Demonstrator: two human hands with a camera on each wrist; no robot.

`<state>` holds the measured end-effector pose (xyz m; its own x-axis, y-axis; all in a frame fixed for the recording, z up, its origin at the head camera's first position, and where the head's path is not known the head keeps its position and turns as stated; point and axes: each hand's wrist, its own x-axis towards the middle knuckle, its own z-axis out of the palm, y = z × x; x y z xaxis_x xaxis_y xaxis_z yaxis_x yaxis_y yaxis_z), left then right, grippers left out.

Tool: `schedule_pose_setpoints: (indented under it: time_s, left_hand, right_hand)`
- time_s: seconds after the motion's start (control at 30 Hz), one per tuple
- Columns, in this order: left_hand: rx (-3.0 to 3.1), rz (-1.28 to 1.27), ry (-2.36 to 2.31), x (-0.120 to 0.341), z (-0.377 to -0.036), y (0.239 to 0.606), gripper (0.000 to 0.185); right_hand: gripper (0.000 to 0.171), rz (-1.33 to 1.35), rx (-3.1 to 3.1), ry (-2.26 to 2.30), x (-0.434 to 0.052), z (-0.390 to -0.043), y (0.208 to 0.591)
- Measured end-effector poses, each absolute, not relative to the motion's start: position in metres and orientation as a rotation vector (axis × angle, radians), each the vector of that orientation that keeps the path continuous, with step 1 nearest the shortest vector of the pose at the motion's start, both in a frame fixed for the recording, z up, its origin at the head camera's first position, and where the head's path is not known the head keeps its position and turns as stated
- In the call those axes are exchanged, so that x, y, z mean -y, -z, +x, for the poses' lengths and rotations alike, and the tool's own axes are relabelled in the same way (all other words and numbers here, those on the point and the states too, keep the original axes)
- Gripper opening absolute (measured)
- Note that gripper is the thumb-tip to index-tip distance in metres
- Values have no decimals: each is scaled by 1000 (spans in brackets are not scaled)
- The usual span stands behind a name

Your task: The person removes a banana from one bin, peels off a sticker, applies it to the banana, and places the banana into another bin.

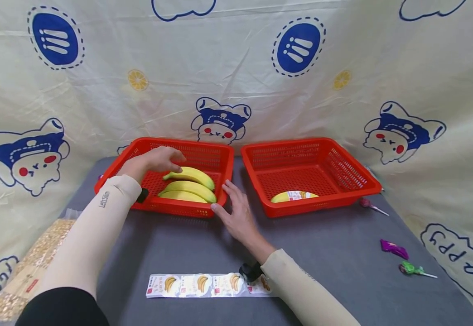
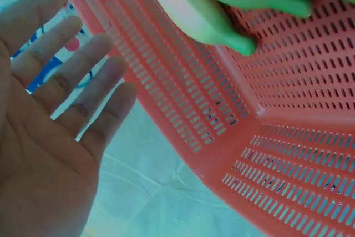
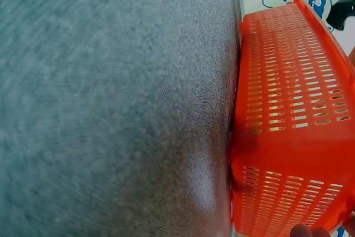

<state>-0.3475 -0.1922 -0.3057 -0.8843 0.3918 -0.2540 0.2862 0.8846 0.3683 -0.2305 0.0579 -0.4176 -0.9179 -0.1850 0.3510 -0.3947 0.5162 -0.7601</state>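
Note:
Several yellow bananas lie in the left red basket. Above that basket's left part is my left hand, its fingers extended and nothing held; the left wrist view shows its bare palm beside the basket's rim. My right hand spans the basket's front right corner, thumb toward the front side and fingers along the right side, seemingly touching it. From the right wrist, only fingertips and part of the thumb show at the basket's edge.
The right red basket holds a banana with a label around it. A strip of banana-picture labels lies in front, partly under my right wrist. A bag of grains lies left; lollipops and a purple wrapped candy lie right.

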Motion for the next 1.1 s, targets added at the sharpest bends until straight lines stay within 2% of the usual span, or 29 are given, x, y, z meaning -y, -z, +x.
schedule_pose_setpoints:
  time_s: [0.17,0.43,0.7,1.1]
  left_hand:
    - [-2639,533,-415,196,-333,311,50]
    - [-2534,437,-486,207,-323,336,52]
    - [-2557,462,-525,210,-323,356,47]
    - [-2525,528,-389,211,-327,362,46]
  right_hand:
    - [68,482,2520,-1359,-56,-232,418]
    - [69,447,2552,-1353,-56,-231,419]
    - [69,460,2526,-1337,-55,-232,419]
    - [69,471,2522,-1367,-54,-232,418]
